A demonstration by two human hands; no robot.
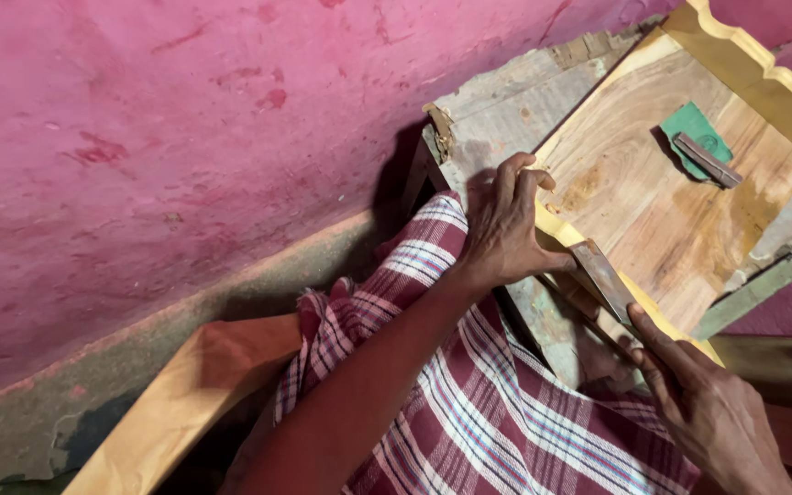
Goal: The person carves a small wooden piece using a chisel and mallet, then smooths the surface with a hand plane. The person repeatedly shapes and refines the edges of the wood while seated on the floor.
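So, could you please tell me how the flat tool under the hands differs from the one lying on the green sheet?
The tool under the hands is pressed on the panel's yellow near edge by the left hand and right hand; the small tool lies untouched on the green sheet, looking shorter. Both are flat, dark bars.

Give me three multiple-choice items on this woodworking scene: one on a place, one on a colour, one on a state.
1. Where does the green sheet lie?
A. on the wooden panel
B. on the checked cloth
C. on the pink wall

2. What colour is the panel's scalloped edge strip?
A. blue
B. yellow
C. black

3. How is the flat metal blade held?
A. lying untouched
B. by one hand only
C. between both hands

Answers:
1. A, it rests on the wooden panel, under a small dark bar.
2. B, the wavy strip is pale yellow.
3. C, the left hand grips its upper end and the right hand presses its lower end.
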